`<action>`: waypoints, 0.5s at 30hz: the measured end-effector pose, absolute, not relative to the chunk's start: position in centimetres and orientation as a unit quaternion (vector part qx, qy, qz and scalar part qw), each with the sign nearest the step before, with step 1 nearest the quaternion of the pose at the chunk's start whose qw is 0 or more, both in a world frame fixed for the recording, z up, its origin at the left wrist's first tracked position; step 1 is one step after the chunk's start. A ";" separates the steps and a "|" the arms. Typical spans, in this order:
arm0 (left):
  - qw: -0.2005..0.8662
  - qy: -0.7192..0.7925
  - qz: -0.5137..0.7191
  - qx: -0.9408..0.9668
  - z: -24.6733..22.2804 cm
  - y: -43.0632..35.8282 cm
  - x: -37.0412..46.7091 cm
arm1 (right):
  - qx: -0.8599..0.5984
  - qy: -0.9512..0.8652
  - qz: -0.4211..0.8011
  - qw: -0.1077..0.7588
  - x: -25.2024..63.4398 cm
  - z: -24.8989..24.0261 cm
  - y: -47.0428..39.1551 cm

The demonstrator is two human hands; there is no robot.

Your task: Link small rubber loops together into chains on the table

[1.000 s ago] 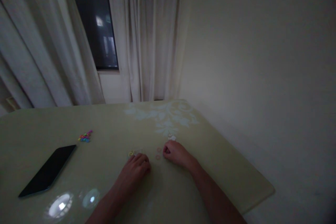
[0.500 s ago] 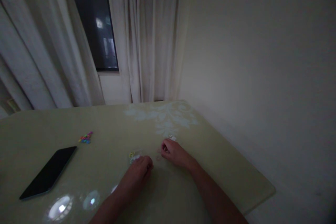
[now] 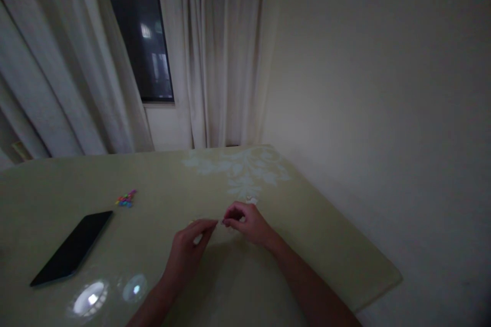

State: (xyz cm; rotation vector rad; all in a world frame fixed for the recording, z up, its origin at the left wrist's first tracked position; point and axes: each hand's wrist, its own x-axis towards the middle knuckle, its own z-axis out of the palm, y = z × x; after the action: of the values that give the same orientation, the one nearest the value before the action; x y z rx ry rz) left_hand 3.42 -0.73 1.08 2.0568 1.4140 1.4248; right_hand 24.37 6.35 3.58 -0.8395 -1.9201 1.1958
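Observation:
Over the middle of the table my left hand (image 3: 194,241) is closed in a pinch, thumb against forefinger, the tips pointing right. Facing it, my right hand (image 3: 245,220) pinches too, with a tiny dark speck at its fingertips that is too small to name. The two pairs of fingertips nearly meet. Whatever sits between the left fingertips cannot be made out. Behind my right hand lies a small whitish item (image 3: 251,200), partly covered. Just past my left hand a bit of something yellowish (image 3: 192,222) shows, mostly hidden by the fingers.
A dark tablet-like slab (image 3: 72,248) lies on the left of the pale table (image 3: 161,184). Beyond it sits a little heap of colourful small pieces (image 3: 126,199). Curtains (image 3: 226,61) and a window stand behind; a wall (image 3: 368,87) borders the right side.
My hands have come together, the right moving left and the left turning into a fingertip pinch. The yellowish pieces by my left hand are now mostly covered.

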 end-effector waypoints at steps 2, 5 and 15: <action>0.136 0.477 0.507 0.705 1.0 -0.7 3.4 | -0.316 -0.732 0.479 0.367 24.2 3.5 6.2; 0.154 0.461 0.512 0.708 1.0 -0.6 3.5 | -0.301 -0.725 0.494 0.373 23.9 3.6 5.7; 0.157 0.465 0.518 0.701 1.9 -0.8 4.1 | -0.357 -0.719 0.460 0.380 25.3 3.8 7.3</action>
State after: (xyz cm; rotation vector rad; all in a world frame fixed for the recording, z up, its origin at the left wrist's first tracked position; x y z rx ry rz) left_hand 4.12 -0.76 1.91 2.0055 1.3296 1.4817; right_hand 25.30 7.27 3.80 -0.9116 -1.8356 1.1760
